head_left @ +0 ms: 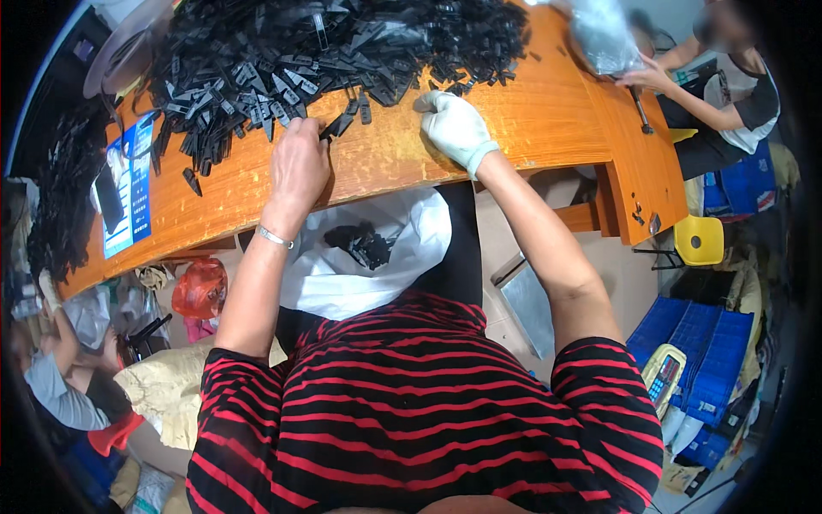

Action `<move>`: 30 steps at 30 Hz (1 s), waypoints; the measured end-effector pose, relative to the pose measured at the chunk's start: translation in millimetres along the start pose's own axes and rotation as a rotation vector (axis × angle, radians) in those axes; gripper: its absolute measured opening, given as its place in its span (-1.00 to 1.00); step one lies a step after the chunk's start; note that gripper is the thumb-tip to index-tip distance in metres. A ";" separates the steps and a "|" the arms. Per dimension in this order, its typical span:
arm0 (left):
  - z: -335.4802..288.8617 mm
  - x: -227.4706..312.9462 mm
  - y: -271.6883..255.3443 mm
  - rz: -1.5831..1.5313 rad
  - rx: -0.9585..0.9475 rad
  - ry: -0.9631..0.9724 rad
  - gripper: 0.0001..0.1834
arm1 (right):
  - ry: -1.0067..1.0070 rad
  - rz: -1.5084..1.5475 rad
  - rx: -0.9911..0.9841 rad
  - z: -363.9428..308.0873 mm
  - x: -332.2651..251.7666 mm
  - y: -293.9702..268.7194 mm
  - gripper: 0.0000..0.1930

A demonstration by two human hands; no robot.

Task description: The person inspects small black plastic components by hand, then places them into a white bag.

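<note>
A big heap of small black plastic pieces (282,81), wedge-shaped and elongated, covers the far part of the wooden table (385,158). My bare left hand (300,163) rests at the heap's near edge with curled fingers. A black plastic piece (339,126) lies at its fingertips and seems pinched there. To the right, my right hand (458,128) wears a white glove. Its fingers are bent over the tabletop near the heap; what they hold, if anything, is hidden. Below the table edge, an open white bag (428,231) in my lap contains more black pieces (370,247).
A blue and white printed sheet (128,193) lies on the table's left. At the right, another person (728,94) handles a clear plastic bag (599,38). A yellow stool (699,241), blue crates (698,351) and a scale (664,377) stand right. Another worker (64,385) sits left.
</note>
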State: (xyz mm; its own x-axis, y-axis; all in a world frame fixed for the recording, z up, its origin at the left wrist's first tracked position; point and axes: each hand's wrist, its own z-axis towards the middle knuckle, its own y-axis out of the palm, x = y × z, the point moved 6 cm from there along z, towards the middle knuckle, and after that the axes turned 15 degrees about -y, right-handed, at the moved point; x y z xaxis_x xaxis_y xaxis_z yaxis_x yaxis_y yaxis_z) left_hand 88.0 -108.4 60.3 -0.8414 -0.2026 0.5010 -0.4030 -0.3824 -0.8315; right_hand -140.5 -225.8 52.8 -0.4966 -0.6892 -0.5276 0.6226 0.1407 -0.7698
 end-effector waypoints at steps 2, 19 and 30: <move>-2.2 8.4 -5.6 -0.008 0.043 0.044 -0.77 | -0.004 0.030 -0.022 -7.3 -3.3 0.1 -0.72; -30.6 -21.7 23.3 -1.559 -0.556 -0.903 -0.67 | 0.426 0.976 -0.088 -30.9 -63.1 35.6 -0.74; -57.7 8.4 21.0 -1.567 -0.556 -0.756 -0.64 | 0.277 0.848 0.047 -9.4 -114.4 26.4 -0.72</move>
State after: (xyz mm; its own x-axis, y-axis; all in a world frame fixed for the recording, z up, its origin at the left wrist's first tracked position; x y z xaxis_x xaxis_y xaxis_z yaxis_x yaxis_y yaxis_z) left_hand 51.7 -66.1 33.2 0.6480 -0.3712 0.6650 -0.7616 -0.3212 0.5628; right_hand -72.9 -136.6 89.5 0.0178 -0.1688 -0.9855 0.8679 0.4919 -0.0686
